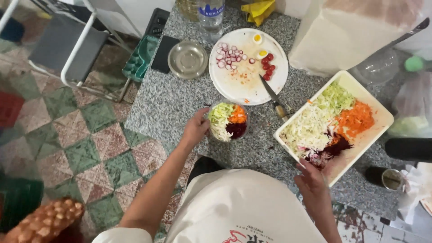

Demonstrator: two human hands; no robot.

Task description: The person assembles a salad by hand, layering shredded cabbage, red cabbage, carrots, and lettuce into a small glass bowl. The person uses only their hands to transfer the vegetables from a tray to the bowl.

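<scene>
My left hand (196, 128) grips the side of a small clear bowl (228, 121) filled with shredded cabbage, grated carrot and dark beetroot. My right hand (312, 181) rests at the near corner of a white rectangular tray (381, 115) holding heaps of shredded cabbage, carrot and beetroot; its fingers touch the beetroot end. Whether it holds any shreds is unclear. Both stand on a grey speckled stone counter (171, 103).
A round white plate (234, 83) carries sliced radish, cherry tomatoes and egg halves, with a knife (274, 100) lying across its edge. A small metal dish (187, 59), a clear bottle (211, 15), a yellow cloth (258, 10) and a dark cup (386, 177) are nearby. Tiled floor lies to the left.
</scene>
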